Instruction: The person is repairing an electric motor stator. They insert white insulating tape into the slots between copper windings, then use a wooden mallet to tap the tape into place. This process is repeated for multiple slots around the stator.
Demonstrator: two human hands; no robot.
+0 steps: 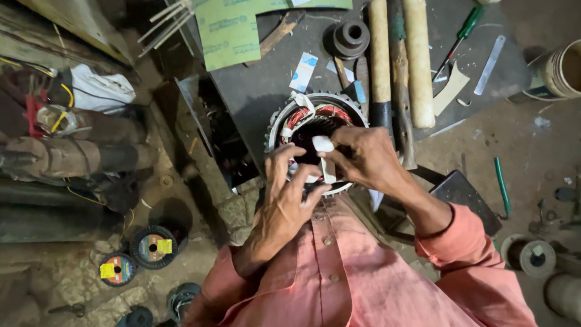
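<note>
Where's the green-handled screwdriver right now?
In the head view, the green-handled screwdriver lies at the upper right on the dark workbench, just right of the pale wooden handle, beside a metal strip.

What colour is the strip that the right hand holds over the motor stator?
White. The strip in the right hand shows best in the head view, against the dark stator bore.

On the dark bench top [266, 79] lie two long wooden handles [417, 60], a green-handled screwdriver [465, 29], a flat metal strip [489, 56], a stepped metal pulley [350, 37] and green sheets [227, 30]. Spools of wire [152, 247] sit on the stone floor at lower left, beside dusty cylinders [72, 157]. A pale tube [560, 71] stands at the right edge.
</note>
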